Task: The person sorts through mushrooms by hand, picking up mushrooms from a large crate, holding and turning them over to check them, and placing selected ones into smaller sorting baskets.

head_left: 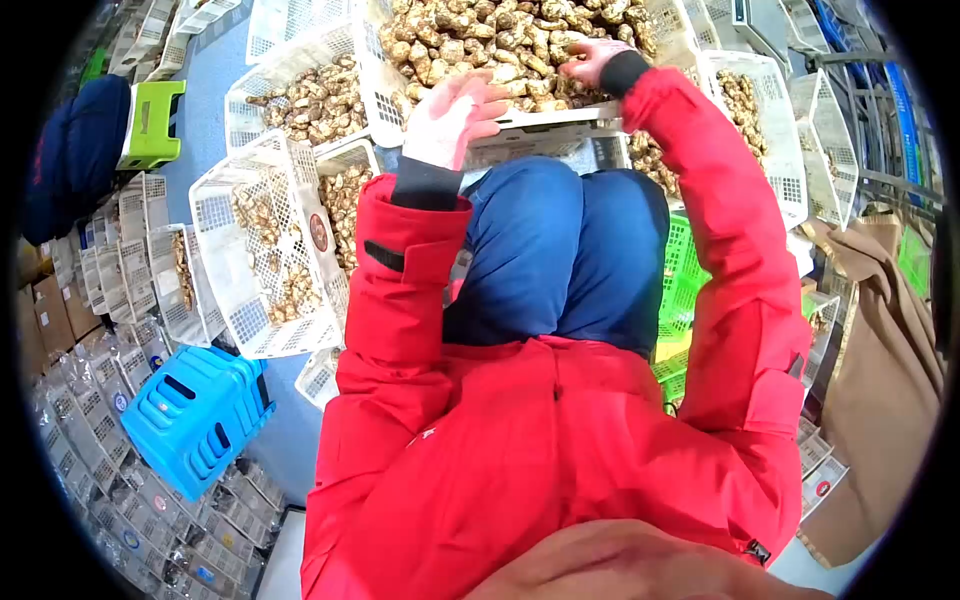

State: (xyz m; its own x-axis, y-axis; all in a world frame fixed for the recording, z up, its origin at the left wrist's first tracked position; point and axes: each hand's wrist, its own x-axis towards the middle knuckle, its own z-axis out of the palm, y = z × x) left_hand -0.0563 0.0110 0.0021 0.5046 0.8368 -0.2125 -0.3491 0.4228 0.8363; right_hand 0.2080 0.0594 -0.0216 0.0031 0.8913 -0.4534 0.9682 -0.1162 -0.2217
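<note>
A big white crate in front of me is heaped with knobbly brown-and-cream mushrooms. Over its near left corner is my left hand, in a pale glove, fingers spread and nothing visible in them. My right hand lies on the right part of the heap, touching the mushrooms. Its fingertips are apart, and no mushroom shows between them. Both arms wear red sleeves with dark cuffs. The undersides of the fingers are hidden.
White perforated crates with smaller mushrooms stand left and right. A blue stool is at lower left, a green stool at upper left. Green crates sit beside my knees. Brown cloth hangs at right.
</note>
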